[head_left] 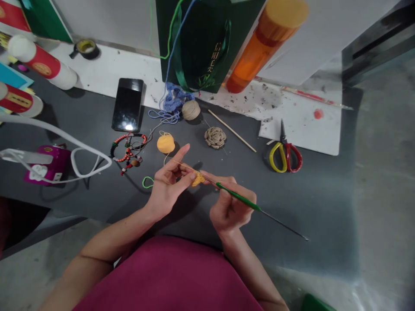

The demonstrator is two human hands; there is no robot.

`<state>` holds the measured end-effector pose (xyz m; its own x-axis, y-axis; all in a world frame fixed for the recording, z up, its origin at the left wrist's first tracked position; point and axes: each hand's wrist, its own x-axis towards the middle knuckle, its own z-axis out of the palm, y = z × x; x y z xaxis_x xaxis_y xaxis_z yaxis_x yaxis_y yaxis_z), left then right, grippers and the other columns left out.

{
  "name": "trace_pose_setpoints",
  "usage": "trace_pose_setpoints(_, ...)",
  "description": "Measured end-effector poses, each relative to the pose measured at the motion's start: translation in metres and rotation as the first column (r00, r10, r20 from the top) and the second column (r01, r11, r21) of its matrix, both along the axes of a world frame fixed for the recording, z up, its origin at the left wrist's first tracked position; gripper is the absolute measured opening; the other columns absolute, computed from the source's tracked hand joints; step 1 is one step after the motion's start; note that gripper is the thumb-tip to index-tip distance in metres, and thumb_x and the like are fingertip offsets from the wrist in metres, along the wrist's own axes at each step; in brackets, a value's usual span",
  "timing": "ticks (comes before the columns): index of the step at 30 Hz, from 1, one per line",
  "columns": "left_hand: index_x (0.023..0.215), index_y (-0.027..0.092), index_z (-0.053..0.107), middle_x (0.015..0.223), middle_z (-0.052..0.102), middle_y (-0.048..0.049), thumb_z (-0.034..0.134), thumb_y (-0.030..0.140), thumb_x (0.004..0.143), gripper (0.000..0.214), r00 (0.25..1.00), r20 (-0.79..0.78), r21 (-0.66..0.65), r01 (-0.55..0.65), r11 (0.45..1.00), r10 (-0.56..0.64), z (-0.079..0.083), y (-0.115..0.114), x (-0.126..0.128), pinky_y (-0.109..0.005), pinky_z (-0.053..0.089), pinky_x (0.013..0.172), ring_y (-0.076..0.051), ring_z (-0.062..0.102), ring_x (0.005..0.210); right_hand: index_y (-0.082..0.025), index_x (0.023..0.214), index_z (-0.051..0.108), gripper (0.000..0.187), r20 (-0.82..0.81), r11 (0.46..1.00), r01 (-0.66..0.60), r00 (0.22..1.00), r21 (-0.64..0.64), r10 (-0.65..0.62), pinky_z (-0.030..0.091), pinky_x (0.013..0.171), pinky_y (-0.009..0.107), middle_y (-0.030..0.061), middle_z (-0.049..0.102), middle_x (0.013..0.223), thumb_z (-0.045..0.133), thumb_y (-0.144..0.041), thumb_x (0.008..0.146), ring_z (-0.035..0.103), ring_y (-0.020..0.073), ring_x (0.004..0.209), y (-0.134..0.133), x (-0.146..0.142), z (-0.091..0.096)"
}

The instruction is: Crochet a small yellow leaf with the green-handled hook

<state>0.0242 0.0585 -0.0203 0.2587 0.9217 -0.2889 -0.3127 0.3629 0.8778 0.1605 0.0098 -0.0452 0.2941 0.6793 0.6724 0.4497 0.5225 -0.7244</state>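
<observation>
My left hand (168, 183) pinches a small yellow crocheted piece (197, 178) between thumb and fingers, its forefinger stretched out with a strand of yellow yarn running over it. My right hand (231, 206) is closed on a green-handled crochet hook (241, 199), whose tip meets the yellow piece. The yarn leads back to a yellow yarn ball (166, 143) on the dark grey table (308, 203).
Beyond my hands lie a beige yarn ball (191, 109), a woven beige rosette (215, 137), a wooden stick (231, 125), scissors (285, 155), a phone (128, 104), beaded bracelets (129, 149), blue yarn (173, 100), a green bag (202, 43) and an orange bottle (266, 43). Left: a white cable (74, 151).
</observation>
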Motion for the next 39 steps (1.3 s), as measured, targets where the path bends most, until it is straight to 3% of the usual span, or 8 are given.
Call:
trace_pose_setpoints(8, 0.132, 0.025, 0.074, 0.076, 0.07, 0.0024, 0.086, 0.026, 0.079, 0.054, 1.0, 0.027, -0.027, 0.004, 1.0, -0.003, 0.0, 0.0, 0.0, -0.023, 0.051, 0.067, -0.01, 0.06, 0.069, -0.025, 0.112, 0.061, 0.017, -0.102, 0.996, 0.068, 0.992, -0.057, -0.074, 0.059, 0.059, 0.027, -0.0026, 0.068, 0.075, 0.047, -0.017, 0.106, 0.064, 0.0117, 0.056, 0.007, -0.005, 0.018)
trace_pose_setpoints(25, 0.135, 0.027, 0.073, 0.078, 0.072, 0.0017, 0.087, 0.027, 0.079, 0.058, 0.999, 0.033, -0.022, 0.002, 1.0, -0.001, -0.002, 0.0, -0.001, -0.025, 0.052, 0.068, -0.011, 0.062, 0.07, -0.025, 0.105, 0.061, 0.014, -0.046, 0.989, 0.102, 0.993, -0.108, -0.107, 0.058, 0.057, 0.028, -0.0021, 0.068, 0.076, 0.047, -0.022, 0.106, 0.063, 0.0118, 0.055, 0.006, -0.004, 0.019)
trace_pose_setpoints(31, 0.123, 0.026, 0.079, 0.075, 0.073, 0.0018, 0.085, 0.025, 0.079, 0.044, 0.999, -0.037, 0.037, -0.02, 0.999, 0.021, 0.001, -0.001, -0.001, -0.026, 0.055, 0.069, -0.012, 0.064, 0.069, -0.025, 0.116, 0.06, 0.018, -0.02, 0.997, 0.04, 0.999, -0.07, -0.042, 0.061, 0.063, 0.03, -0.0011, 0.071, 0.079, 0.047, -0.017, 0.106, 0.069, 0.0135, 0.062, 0.005, -0.003, 0.016)
trace_pose_setpoints(39, 0.136, 0.024, 0.07, 0.08, 0.079, 0.0003, 0.083, 0.03, 0.081, 0.057, 0.978, -0.207, 0.108, -0.005, 0.994, 0.028, 0.002, 0.001, -0.001, -0.027, 0.06, 0.069, -0.014, 0.07, 0.071, -0.025, 0.117, 0.064, 0.021, 0.209, 0.996, 0.009, 0.978, -0.084, 0.009, 0.061, 0.073, 0.036, 0.0072, 0.083, 0.104, 0.051, -0.016, 0.103, 0.079, 0.0194, 0.087, -0.005, 0.0, 0.003)
